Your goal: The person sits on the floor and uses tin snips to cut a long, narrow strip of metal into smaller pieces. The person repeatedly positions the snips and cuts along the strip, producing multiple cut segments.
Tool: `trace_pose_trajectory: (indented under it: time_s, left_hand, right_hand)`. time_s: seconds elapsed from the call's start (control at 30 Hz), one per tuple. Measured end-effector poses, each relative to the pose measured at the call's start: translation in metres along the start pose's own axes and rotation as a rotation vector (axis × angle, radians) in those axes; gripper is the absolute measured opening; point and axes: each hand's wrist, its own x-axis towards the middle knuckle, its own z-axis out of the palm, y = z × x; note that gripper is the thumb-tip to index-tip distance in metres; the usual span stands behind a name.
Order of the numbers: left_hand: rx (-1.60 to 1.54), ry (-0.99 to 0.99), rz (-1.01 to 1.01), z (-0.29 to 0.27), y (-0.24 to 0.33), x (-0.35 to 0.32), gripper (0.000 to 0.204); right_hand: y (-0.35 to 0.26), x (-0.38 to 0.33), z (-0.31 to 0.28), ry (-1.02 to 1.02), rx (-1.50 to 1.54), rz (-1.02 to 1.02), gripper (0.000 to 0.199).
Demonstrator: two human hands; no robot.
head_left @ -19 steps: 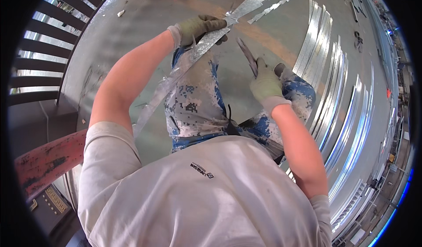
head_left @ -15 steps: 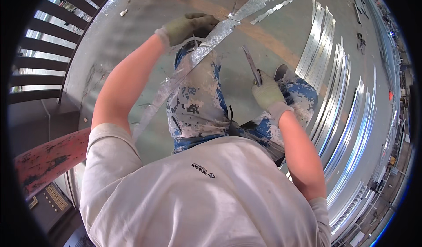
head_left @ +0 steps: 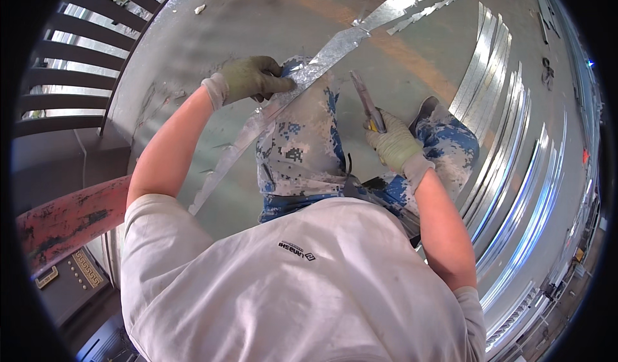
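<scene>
A long, notched strip of shiny sheet metal (head_left: 335,49) runs slantwise across my raised left knee. Its near end reaches down to the left, and small cut tabs stick out along its edge. My left hand (head_left: 251,80), in a greenish work glove, has its fingers closed on the strip's left edge by the knee. To the right of the strip, my gloved right hand (head_left: 396,142) grips a pair of tin snips (head_left: 364,96). Their long grey jaws point up and away, apart from the strip, and a bit of yellow handle shows in the palm.
Several long metal strips (head_left: 496,136) lie side by side on the floor at the right. Beyond them is a dark pair of scissors-like handles (head_left: 547,73). A scuffed red bar (head_left: 77,217) and dark railing slats (head_left: 77,78) stand at the left.
My left hand has come nearer along the strip and its fingers have closed on the edge. My right hand keeps the snips, now turned slightly. The whole view has shifted a little.
</scene>
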Motion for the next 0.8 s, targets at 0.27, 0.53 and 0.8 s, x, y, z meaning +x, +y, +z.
trace_pose_trajectory:
  time_s: [0.27,0.53,0.8]
  left_hand:
    - [0.118,0.070,0.030,0.012,-0.002,0.002,0.081]
    - [0.283,0.138,0.106,0.014,0.015,0.005,0.071]
    - [0.180,0.159,0.135,0.013,0.028,0.002,0.063]
  right_hand:
    - [-0.022,-0.001,0.001,-0.020,-0.068,-0.097,0.041]
    - [-0.026,0.012,0.008,-0.044,-0.081,-0.065,0.050]
    - [-0.036,0.000,0.012,0.120,-0.107,-0.167,0.052]
